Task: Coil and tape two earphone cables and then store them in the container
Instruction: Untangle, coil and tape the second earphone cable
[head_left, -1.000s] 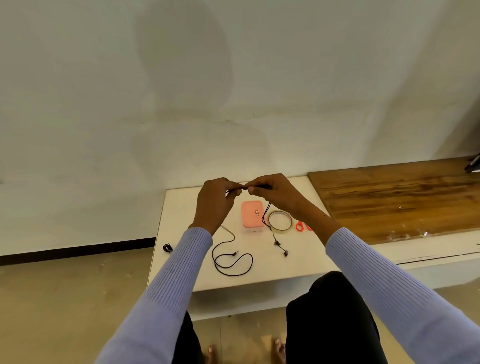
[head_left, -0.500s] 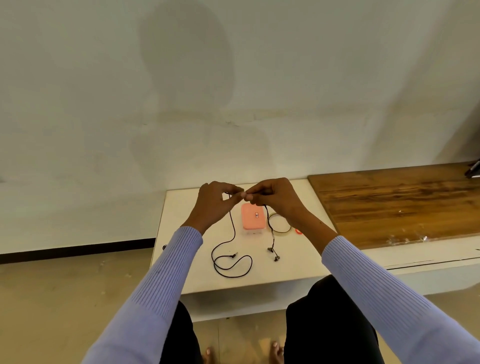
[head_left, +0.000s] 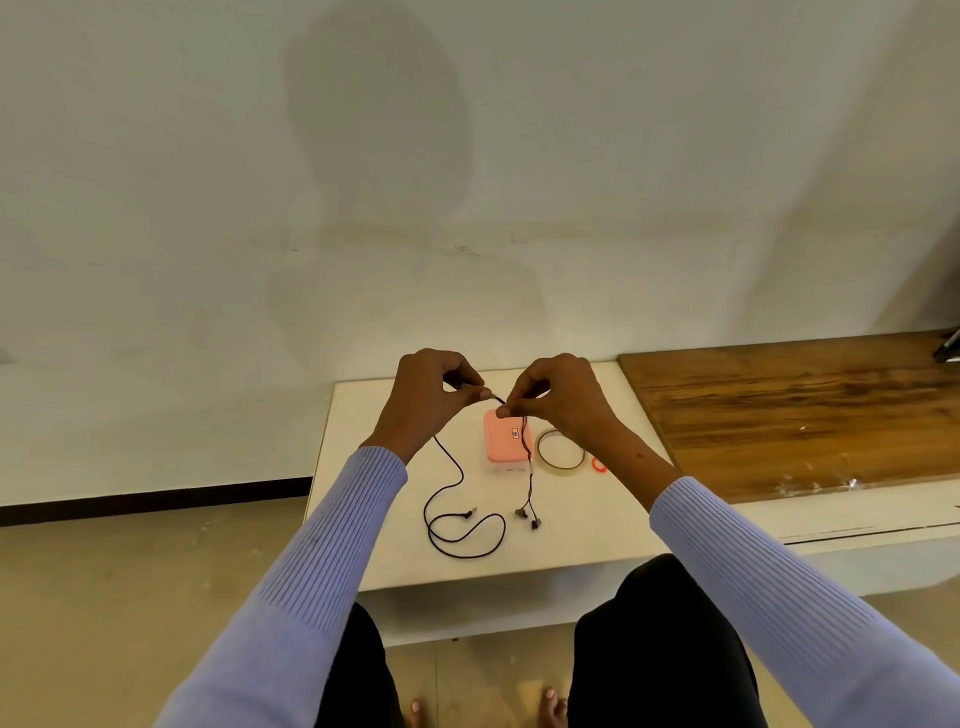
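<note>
Left hand (head_left: 426, 397) and right hand (head_left: 563, 395), fingertips pinched shut on black earphone cable (head_left: 457, 499), now drawn slightly apart; earbuds lowered near white table (head_left: 571, 540). Coiling barely begun. Pink container (head_left: 501, 439) closed behind.

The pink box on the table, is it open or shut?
Shut: the pink box has its lid sitting flat on top, nothing inside showing.

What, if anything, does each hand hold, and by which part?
Both hold one black earphone cable. The left hand and right hand pinch a short upper stretch between fingertips; the plug end trails left, the earbuds hang right.
</note>
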